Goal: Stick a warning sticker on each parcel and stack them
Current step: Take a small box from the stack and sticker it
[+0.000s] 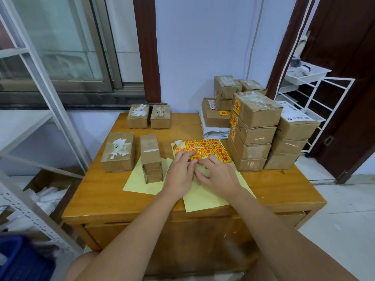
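A sheet of yellow-and-red warning stickers (205,148) lies in the middle of the wooden table (113,191). Both hands meet at its near edge: my left hand (180,171) pinches a sticker (195,157) at the sheet's corner, and my right hand (218,174) presses on the sheet beside it. Unstickered cardboard parcels stand to the left: a large one (118,152), a narrow one (151,157) and two small ones (149,116) at the back. On the right rises a stack of stickered parcels (252,130).
Empty yellow backing sheets (203,197) lie under my hands. More boxes (292,136) and a grey mailer bag (215,130) crowd the table's back right. A white metal shelf (40,98) stands at left, a white wire rack (316,94) at right.
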The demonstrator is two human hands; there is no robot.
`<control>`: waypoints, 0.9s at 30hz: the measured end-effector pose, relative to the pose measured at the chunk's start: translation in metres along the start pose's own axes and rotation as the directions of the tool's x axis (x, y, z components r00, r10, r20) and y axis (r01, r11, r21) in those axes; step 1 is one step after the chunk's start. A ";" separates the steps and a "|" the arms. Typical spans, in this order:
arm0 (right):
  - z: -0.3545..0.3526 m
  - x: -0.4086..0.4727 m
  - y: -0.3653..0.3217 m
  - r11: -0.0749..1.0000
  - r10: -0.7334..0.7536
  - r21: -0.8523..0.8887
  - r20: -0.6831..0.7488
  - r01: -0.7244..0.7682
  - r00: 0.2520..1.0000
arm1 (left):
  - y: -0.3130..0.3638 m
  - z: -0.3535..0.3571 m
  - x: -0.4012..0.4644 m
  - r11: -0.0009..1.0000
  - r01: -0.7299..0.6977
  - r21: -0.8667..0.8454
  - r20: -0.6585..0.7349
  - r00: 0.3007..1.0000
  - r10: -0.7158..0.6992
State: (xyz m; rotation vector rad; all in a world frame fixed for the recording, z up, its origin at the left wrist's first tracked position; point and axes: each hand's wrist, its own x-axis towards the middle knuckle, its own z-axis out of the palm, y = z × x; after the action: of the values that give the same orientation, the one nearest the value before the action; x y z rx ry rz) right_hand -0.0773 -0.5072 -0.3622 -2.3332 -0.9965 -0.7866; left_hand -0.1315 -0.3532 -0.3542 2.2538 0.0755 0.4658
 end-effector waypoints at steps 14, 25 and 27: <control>-0.045 0.080 -0.069 0.546 0.430 0.778 0.058 -0.311 0.901 | 0.051 -0.081 -0.010 0.969 -0.191 -0.157 -0.292 0.946 0.139; -0.006 0.131 -0.111 0.481 0.421 0.735 0.283 -0.477 0.861 | -0.005 -0.153 0.019 0.972 0.070 -0.226 -0.226 0.966 -0.122; 0.002 0.136 -0.112 0.478 0.432 0.704 0.332 -0.525 0.839 | -0.014 -0.156 0.022 0.977 0.112 -0.180 -0.191 0.971 -0.146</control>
State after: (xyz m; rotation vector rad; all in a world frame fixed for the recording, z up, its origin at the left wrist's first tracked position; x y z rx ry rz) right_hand -0.0843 -0.3704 -0.2508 -1.7065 -0.4828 0.0519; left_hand -0.1648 -0.2279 -0.2640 2.0160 0.2774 0.6080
